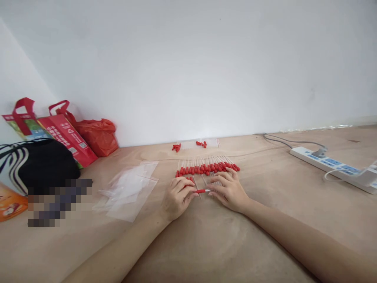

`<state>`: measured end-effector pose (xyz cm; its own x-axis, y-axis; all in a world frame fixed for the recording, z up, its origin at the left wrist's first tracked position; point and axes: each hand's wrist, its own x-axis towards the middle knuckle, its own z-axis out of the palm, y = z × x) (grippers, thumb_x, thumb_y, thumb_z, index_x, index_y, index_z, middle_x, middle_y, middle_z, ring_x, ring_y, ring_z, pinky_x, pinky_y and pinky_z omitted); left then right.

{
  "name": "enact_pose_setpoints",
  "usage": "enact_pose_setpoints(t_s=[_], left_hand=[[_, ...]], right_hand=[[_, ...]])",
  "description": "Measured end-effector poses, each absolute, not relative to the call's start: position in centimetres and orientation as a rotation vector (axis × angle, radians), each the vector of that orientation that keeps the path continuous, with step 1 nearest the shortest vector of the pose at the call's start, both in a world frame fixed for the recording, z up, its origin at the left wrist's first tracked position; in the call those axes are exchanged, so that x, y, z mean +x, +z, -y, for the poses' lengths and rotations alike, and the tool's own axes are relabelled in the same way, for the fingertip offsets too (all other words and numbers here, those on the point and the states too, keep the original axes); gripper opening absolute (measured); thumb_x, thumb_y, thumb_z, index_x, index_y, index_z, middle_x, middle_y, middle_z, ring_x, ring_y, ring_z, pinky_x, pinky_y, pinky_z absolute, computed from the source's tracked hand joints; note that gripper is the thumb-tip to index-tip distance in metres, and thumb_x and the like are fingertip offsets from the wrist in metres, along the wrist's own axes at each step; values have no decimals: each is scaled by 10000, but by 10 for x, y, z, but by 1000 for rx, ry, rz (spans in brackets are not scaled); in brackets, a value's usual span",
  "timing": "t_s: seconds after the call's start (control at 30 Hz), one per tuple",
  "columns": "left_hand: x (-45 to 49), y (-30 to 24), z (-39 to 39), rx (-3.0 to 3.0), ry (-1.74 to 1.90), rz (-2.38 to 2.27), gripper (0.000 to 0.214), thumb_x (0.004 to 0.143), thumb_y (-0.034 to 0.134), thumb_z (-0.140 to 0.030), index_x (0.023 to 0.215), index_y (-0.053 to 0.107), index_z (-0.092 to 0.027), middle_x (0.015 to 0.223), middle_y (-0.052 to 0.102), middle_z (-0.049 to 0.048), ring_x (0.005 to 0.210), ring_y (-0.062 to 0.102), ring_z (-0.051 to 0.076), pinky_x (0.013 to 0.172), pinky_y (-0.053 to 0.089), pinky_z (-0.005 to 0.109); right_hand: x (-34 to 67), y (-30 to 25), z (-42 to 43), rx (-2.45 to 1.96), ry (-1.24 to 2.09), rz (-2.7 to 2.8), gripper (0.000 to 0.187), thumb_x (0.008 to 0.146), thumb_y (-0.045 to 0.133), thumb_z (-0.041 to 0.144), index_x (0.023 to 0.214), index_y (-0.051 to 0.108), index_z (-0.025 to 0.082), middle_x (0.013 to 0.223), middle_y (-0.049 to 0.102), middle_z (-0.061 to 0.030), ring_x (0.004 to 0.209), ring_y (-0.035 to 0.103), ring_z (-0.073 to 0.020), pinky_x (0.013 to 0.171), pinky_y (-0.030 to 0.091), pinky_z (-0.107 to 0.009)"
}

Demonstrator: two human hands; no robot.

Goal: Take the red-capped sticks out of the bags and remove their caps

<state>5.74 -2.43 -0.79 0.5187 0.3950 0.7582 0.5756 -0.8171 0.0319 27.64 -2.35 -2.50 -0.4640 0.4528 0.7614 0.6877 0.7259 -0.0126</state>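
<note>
My left hand (180, 194) pinches a red rubber bulb (200, 191) between thumb and fingertips. The bulb sits against the end of a clear glass dropper tube (207, 190), which my right hand (230, 191) grips from the other side. How far the tube goes into the bulb I cannot tell. Just beyond my hands lies a row of glass droppers (203, 169), red bulbs toward me and thin tubes pointing to the wall. A few more tubes and red bulbs lie under and between my hands, partly hidden by the fingers.
Loose red bulbs (176, 147) lie near the wall beside a clear bag (188, 144). Clear zip bags (129, 192) are piled on the left. Shopping bags (67, 135) and a black bag (50, 165) stand far left. A corded power strip (332, 165) lies on the right.
</note>
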Motion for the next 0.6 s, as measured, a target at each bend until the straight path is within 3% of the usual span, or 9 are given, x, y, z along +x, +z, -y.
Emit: enact_pose_setpoints(t_s=[0.07,0.23,0.43,0.6], left_hand=[[58,-7,26,-2565,-1141,828,91,791,564,-265,820,614,-195,897,625,42,917,520,177,826,426,332],[63,-7,28,-2666,-891,787,376,789,521,-439,1057,574,-182,1198,526,101,1173,397,255,955,333,433],[66,-11,27,-2723,-953,810,194,858,456,-293,830,620,-194,979,656,34,1098,498,198,960,324,398],[63,-13,30,-2751,-1008,758,160,858,463,-240,804,604,-187,899,678,24,1036,549,176,944,340,383]], right_hand=[[276,-26,23,-838,-363,2145,146,810,522,352,860,643,288,794,629,11,845,495,-150,942,176,-436],[274,-24,27,-782,-367,2141,146,816,515,317,830,646,255,626,587,22,748,484,-130,919,210,-413],[270,-22,32,-702,-402,2112,130,813,514,282,792,632,230,563,563,36,671,462,-112,906,228,-403],[272,-22,36,-691,-407,2157,106,810,514,274,782,607,234,564,581,46,677,476,-110,918,213,-404]])
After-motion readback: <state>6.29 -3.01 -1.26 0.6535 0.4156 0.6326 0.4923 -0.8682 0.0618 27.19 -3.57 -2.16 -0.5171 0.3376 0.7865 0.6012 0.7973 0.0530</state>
